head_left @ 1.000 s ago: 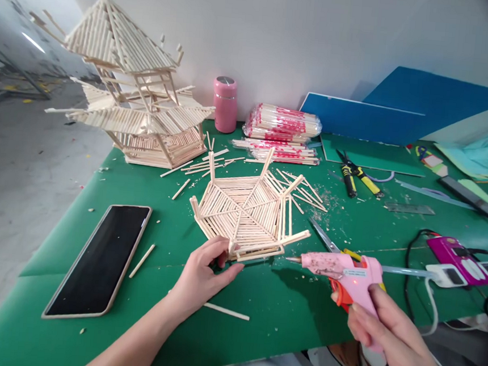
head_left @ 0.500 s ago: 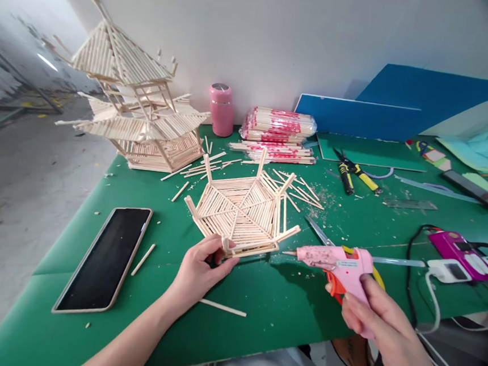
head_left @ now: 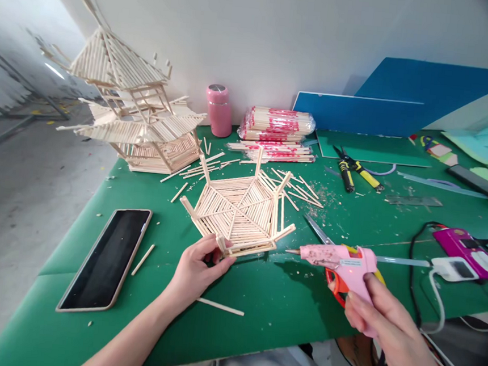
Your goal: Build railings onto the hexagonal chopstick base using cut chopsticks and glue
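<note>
A six-sided frame of wooden sticks (head_left: 237, 208) lies on the green table (head_left: 162, 335), with short posts rising at its corners. My left hand (head_left: 202, 265) pinches the near-left corner of this frame, thumb and fingers closed round it. My right hand (head_left: 382, 312) is wrapped round the handle of a pink glue gun (head_left: 335, 256). Its nozzle points left, a little to the right of the frame's near-right corner, apart from it. A clear glue stick (head_left: 405, 261) sticks out of the gun's back. Scissors (head_left: 319, 229) lie partly hidden behind the gun.
A stick pagoda (head_left: 146, 126) stands back left, beside a pink flask (head_left: 219, 111) and bagged sticks (head_left: 279, 123). A phone (head_left: 107, 259) lies left. Pliers (head_left: 356, 170), a purple power bank (head_left: 468, 251) and cables are at right. Blue boards (head_left: 361, 114) lean behind.
The view has shifted slightly. My right hand and the glue gun have moved a little to the right, away from the frame. My left hand keeps its hold on the corner.
</note>
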Available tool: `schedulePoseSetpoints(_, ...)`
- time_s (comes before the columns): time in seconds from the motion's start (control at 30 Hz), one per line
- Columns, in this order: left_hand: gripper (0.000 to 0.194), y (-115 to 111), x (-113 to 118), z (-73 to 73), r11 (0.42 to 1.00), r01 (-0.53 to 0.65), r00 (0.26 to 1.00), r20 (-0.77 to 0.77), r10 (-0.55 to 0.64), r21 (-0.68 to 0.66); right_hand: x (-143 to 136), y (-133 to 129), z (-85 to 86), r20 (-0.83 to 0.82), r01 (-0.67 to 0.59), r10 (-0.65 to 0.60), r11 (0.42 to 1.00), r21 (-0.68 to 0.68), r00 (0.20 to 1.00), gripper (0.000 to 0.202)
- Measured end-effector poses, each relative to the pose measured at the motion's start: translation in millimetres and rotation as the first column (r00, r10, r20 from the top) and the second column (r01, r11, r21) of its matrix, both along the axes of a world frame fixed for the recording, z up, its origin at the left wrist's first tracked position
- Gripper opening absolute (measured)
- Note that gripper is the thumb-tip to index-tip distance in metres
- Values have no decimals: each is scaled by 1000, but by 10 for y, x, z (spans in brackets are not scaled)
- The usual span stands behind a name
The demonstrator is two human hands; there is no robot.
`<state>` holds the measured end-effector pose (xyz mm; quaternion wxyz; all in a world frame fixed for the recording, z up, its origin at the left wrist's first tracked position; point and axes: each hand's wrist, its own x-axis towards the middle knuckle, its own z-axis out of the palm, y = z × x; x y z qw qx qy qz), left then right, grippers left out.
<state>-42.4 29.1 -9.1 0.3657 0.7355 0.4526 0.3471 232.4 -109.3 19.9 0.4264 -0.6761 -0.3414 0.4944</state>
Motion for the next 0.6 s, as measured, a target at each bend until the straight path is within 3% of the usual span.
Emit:
schedulePoseSetpoints(0.3,8,-13,-26,-64,1000,14,1000,21,-13,-24,49,-8,-68,1,-52,52,999,2,999,31)
schedulePoseSetpoints(0.6,9,-4,-34,-79,999,30,999,30,-29,-39,39,23,-104,-9,-11,11,1000,0,1000,34)
